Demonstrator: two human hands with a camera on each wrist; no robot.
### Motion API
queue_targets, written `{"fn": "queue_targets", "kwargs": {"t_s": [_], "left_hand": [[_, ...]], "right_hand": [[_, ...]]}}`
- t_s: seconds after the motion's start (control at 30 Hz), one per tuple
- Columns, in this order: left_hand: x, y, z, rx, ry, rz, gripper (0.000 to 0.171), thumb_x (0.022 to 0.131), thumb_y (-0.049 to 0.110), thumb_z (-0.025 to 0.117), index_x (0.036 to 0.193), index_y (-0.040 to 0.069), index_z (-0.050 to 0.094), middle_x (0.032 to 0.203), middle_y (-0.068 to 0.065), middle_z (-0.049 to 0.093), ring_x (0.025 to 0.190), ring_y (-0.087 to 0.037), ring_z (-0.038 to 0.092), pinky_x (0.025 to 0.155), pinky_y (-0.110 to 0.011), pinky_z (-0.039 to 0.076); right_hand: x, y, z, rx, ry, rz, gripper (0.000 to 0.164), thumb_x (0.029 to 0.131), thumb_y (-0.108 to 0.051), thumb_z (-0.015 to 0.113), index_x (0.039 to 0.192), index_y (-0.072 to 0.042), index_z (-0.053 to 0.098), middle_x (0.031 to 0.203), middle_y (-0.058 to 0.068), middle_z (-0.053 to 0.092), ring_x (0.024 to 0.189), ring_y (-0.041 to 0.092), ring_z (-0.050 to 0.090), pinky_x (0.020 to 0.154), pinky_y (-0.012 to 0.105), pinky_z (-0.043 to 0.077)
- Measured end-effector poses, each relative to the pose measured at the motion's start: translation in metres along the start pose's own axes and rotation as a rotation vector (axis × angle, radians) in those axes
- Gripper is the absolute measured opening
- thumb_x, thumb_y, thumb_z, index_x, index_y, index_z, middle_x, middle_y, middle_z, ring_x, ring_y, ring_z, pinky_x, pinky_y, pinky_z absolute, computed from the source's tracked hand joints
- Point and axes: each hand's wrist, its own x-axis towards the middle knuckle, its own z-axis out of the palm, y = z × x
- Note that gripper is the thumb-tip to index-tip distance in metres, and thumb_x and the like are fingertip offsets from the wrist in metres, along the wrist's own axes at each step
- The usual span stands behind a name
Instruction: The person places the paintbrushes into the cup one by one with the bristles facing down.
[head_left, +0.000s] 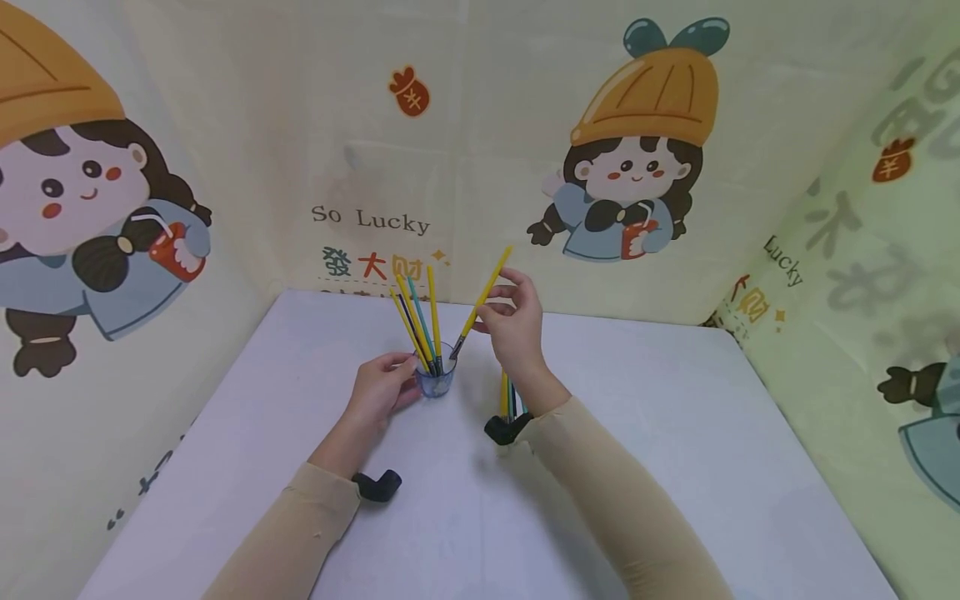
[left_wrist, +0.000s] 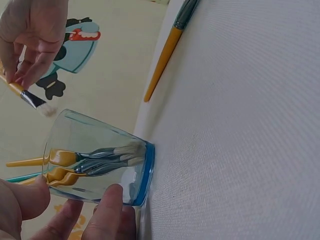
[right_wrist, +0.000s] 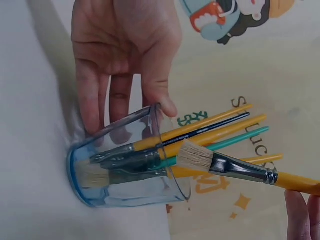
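Observation:
A clear cup with a blue base (head_left: 435, 385) stands on the table with several paintbrushes (head_left: 422, 325) leaning in it, handles up, in yellow, green and dark blue. My left hand (head_left: 384, 385) holds the cup from its left side, thumb near the rim and fingers along the wall in the left wrist view. Above the right of the cup, my right hand (head_left: 517, 323) pinches a yellow paintbrush (head_left: 486, 293) by its handle. That brush slants bristles down; its pale bristles (right_wrist: 195, 156) overlap the cup's mouth in the right wrist view, while the left wrist view shows them outside the rim.
More brushes (head_left: 506, 395) lie on the white table (head_left: 645, 400), partly hidden behind my right wrist. Black wrist-camera mounts (head_left: 378, 487) stick out from both sleeves. A printed cloth backdrop (head_left: 510, 150) rises behind the table and along its sides.

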Motion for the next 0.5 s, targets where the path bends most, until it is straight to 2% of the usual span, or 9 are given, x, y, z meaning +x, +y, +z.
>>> {"fn": "queue_targets", "kwargs": {"t_s": [0.2, 0.4, 0.5], "left_hand": [[0.001, 0.000, 0.000, -0.009, 0.001, -0.002, 0.035, 0.109, 0.027, 0.065, 0.141, 0.012, 0.067, 0.133, -0.012, 0.061, 0.119, -0.025, 0.061, 0.100, -0.035, 0.066], [0.000, 0.000, -0.001, -0.010, -0.004, -0.002, 0.037, 0.110, 0.028, 0.065, 0.142, 0.011, 0.066, 0.134, -0.013, 0.060, 0.121, -0.026, 0.061, 0.103, -0.036, 0.065], [0.001, -0.001, -0.002, -0.012, -0.008, -0.002, 0.036, 0.110, 0.028, 0.065, 0.142, 0.011, 0.066, 0.134, -0.013, 0.060, 0.121, -0.026, 0.061, 0.104, -0.037, 0.065]], "right_hand": [[-0.001, 0.008, 0.008, -0.024, -0.027, -0.005, 0.058, 0.099, 0.005, 0.070, 0.148, -0.022, 0.054, 0.116, 0.007, 0.061, 0.099, 0.023, 0.071, 0.091, 0.056, 0.068], [-0.003, 0.017, 0.013, -0.070, -0.041, 0.018, 0.059, 0.098, 0.006, 0.071, 0.146, -0.024, 0.056, 0.115, 0.008, 0.062, 0.099, 0.023, 0.068, 0.084, 0.042, 0.070], [-0.003, 0.022, 0.015, -0.083, -0.053, 0.029, 0.060, 0.097, 0.008, 0.071, 0.146, -0.023, 0.057, 0.114, 0.008, 0.062, 0.097, 0.022, 0.068, 0.081, 0.038, 0.071]]}}
